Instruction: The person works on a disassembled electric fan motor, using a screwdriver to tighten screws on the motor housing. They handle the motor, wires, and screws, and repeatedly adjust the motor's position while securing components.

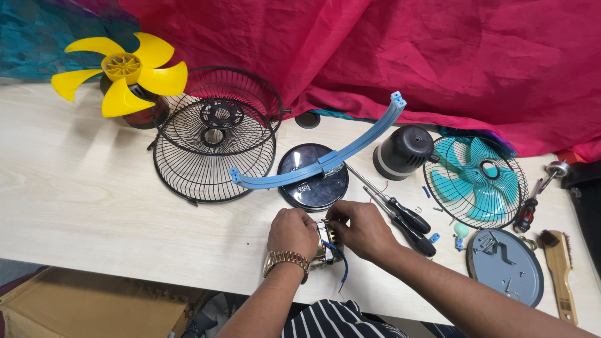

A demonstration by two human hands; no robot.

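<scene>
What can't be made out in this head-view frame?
- Small metal motor part with blue wire: mostly covered by the left hand and right hand; the grip is unclear.
- Black round base: crossed by the blue curved bracket.
- Cardboard box: cut off by the bottom edge.
- Small bits near the screwdrivers: too small.

Just one view here, a head-worn cam looking steeply down and forward across the table (pixel 75 188), from the near edge toward the red cloth (pixel 438 56) at the back. It sits close: both hands (pixel 293 233) land low in the middle, forearms running in from the bottom. No second view to overlap with.
</scene>
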